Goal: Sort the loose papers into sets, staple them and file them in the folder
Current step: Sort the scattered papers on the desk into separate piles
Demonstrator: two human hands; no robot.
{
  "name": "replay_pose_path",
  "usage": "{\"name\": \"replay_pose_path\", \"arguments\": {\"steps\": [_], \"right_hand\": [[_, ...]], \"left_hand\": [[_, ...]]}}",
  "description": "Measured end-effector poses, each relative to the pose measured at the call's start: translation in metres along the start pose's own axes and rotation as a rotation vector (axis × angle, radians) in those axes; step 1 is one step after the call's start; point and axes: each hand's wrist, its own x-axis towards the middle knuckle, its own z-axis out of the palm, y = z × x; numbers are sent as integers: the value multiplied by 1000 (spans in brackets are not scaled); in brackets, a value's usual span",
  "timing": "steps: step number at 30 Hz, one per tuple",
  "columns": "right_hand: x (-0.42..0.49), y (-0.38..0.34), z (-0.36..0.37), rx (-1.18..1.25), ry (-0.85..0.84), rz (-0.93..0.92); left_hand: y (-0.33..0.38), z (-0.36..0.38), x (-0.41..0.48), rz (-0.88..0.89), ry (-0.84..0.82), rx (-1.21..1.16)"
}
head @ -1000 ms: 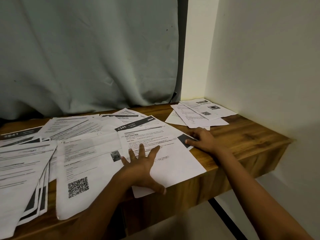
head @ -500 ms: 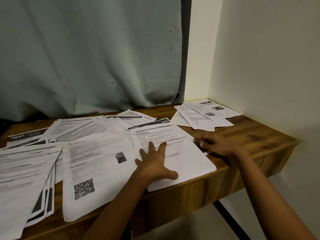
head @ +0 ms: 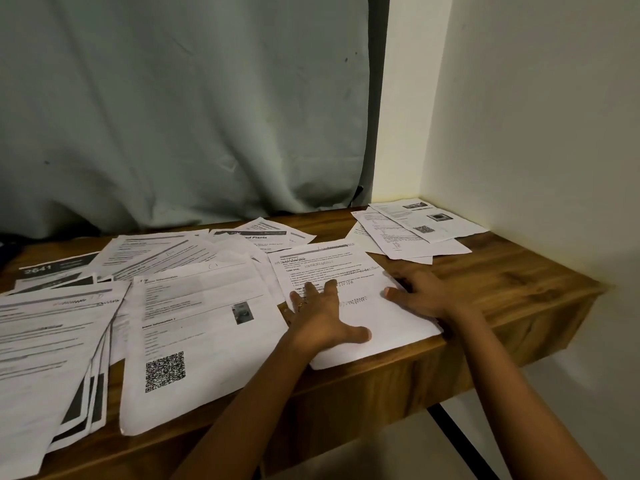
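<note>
Loose printed papers cover the wooden desk [head: 512, 282]. My left hand [head: 320, 315] lies flat with spread fingers on a text sheet [head: 332, 268] near the desk's front edge. My right hand [head: 420, 294] rests on the right edge of that same sheet, fingers bent over its border. A sheet with a QR code [head: 194, 327] lies just left of it. A fanned stack [head: 45, 344] sits at the far left. A small pile of papers [head: 412, 228] lies in the back right corner. No stapler or folder is in view.
A grey-green curtain [head: 180, 109] hangs behind the desk and a pale wall [head: 536, 133] closes the right side. More overlapping sheets [head: 152, 251] fill the back left, one with a dark header [head: 52, 270]. Bare wood shows at the right end.
The text sheet under my hands has slid right and covered the dark-headed page beneath it. My right hand has moved onto the sheet's right edge; my left hand stays flat on it.
</note>
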Motion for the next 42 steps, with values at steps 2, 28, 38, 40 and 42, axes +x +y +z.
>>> {"name": "replay_pose_path", "arguments": {"steps": [2,28,38,40,42], "right_hand": [[4,4,4,-43,16,6],[74,65,-19,-223,154,166],[101,101,-35,-303,217,238],[102,103,-35,-324,97,268],[95,94,-37,-258,101,257]], "left_hand": [[3,0,2,1,4,-2],[26,31,92,242,134,167],[29,44,102,190,152,281],[28,45,102,187,148,291],[28,45,102,187,145,287]]}}
